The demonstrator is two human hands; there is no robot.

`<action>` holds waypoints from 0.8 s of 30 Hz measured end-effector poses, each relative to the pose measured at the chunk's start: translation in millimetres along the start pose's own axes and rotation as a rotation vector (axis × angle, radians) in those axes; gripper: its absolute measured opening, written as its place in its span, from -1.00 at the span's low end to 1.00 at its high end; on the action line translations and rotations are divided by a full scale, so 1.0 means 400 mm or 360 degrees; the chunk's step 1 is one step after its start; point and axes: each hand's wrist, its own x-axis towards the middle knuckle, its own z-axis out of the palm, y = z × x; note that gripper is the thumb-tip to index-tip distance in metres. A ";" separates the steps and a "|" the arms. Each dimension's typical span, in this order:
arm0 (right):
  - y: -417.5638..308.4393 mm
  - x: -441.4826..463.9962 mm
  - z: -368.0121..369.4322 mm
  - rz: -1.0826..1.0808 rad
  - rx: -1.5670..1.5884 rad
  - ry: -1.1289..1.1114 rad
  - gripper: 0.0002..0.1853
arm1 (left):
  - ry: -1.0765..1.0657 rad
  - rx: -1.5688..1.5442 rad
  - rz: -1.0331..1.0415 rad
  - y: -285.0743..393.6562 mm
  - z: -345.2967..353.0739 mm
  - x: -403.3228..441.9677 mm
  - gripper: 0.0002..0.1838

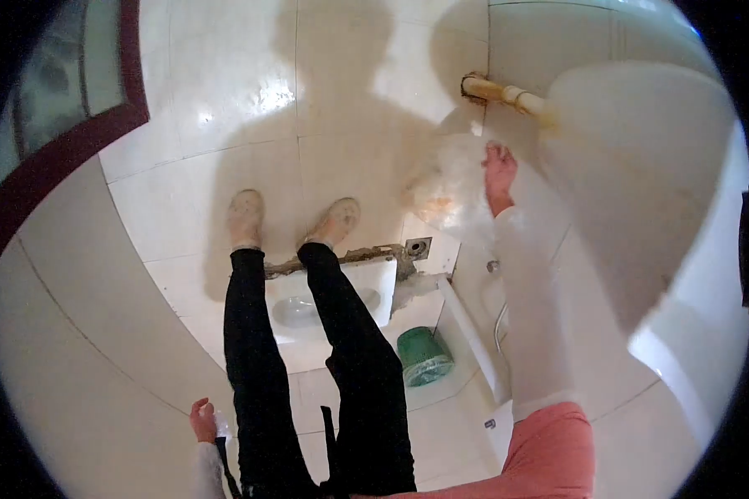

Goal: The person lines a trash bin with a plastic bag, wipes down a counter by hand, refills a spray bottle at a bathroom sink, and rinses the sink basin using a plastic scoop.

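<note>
My right hand is stretched forward below the washbasin, its fingers curled on the edge of a clear plastic bag. Something orange and whitish shows through the thin film. A pale, see-through cover runs along that forearm up to the pink sleeve. Low on the left, my left hand hangs beside my leg with its fingers curled in. A small whitish, shiny thing shows at its edge, too unclear to name.
The white washbasin bulges out on the right, with a stained drain pipe running into the wall. A squat toilet lies under my legs, near a floor drain and a green bucket. A dark red frame stands left.
</note>
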 end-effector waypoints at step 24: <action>-1.194 -0.563 -0.245 -0.0596 -0.0033 -0.0266 -0.60 | 0.0117 -0.1401 0.0863 0.852 -0.249 -0.682 -0.80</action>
